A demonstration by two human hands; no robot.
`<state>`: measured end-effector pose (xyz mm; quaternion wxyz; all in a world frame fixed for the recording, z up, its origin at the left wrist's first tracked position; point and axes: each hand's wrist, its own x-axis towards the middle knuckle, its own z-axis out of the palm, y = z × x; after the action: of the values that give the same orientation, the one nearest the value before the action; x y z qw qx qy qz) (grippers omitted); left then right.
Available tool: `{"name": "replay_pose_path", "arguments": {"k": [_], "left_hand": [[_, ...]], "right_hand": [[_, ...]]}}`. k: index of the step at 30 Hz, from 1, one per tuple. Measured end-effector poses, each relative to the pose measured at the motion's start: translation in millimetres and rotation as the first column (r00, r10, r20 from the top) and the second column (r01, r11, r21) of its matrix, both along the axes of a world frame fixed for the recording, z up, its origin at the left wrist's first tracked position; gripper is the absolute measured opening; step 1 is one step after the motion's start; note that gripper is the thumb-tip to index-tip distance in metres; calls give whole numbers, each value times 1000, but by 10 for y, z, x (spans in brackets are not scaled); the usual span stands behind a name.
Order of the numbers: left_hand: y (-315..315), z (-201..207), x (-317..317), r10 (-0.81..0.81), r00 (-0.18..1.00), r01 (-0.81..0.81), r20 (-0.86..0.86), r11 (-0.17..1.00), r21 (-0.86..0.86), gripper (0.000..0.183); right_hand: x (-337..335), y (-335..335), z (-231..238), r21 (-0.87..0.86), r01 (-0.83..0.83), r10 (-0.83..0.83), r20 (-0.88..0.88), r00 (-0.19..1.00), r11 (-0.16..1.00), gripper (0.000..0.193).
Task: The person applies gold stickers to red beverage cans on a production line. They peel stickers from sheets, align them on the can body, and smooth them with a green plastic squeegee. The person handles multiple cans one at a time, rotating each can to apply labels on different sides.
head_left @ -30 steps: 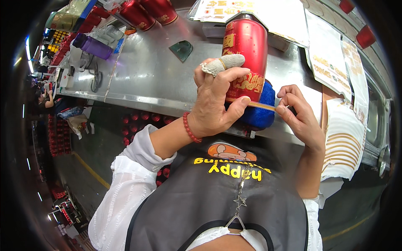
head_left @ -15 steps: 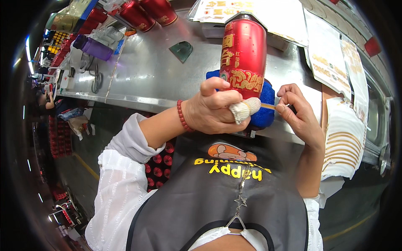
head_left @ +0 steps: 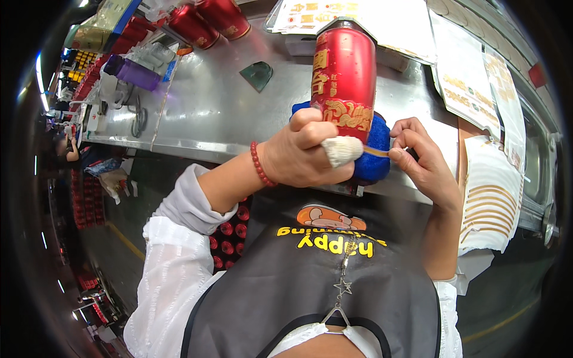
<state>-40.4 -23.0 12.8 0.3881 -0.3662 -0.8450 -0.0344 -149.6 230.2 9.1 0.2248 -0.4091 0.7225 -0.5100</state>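
Note:
A red bottle (head_left: 351, 71) with gold characters and a gold dragon band lies on a blue cloth pad (head_left: 377, 166), its base toward me. My left hand (head_left: 301, 149) is closed around the base end. One of its fingers wears a white knitted finger cover (head_left: 341, 151), which presses against the bottle's lower edge. From there a narrow gold strip (head_left: 376, 153) stretches to the right. Thumb and forefinger of my right hand (head_left: 422, 160) pinch the strip's free end, just off the bottle. The far end of the strip is hidden under the covered finger.
Sheets of gold decals (head_left: 462, 80) lie at the back right; a sheet of curved gold strips (head_left: 490, 200) hangs nearer. A dark green scraper (head_left: 258, 76) rests on the metal table (head_left: 203, 89). A purple bottle (head_left: 132, 71) and more red bottles (head_left: 224, 18) stand at left.
The covered finger of my left hand has turned to point right along the base edge. The bottle sits slightly further left. My right hand keeps its pinch on the strip.

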Motion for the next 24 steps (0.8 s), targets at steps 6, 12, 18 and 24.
{"name": "replay_pose_path", "arguments": {"k": [6,12,18,24], "left_hand": [[-5,-40,125,105,994,-105,13,994,12,21],[-3,-80,51,63,998,-62,-22,998,26,26],[24,-76,117,90,996,-90,4,995,34,26],[4,-104,113,85,996,-83,-15,993,81,27]], "right_hand": [[9,-94,26,12,-27,27,-6,1000,1000,21],[23,-107,7,27,-8,8,-17,1000,1000,21],[45,-172,21,47,-19,21,-56,998,999,21],[94,-215,79,34,-10,11,-46,999,999,19]]}}
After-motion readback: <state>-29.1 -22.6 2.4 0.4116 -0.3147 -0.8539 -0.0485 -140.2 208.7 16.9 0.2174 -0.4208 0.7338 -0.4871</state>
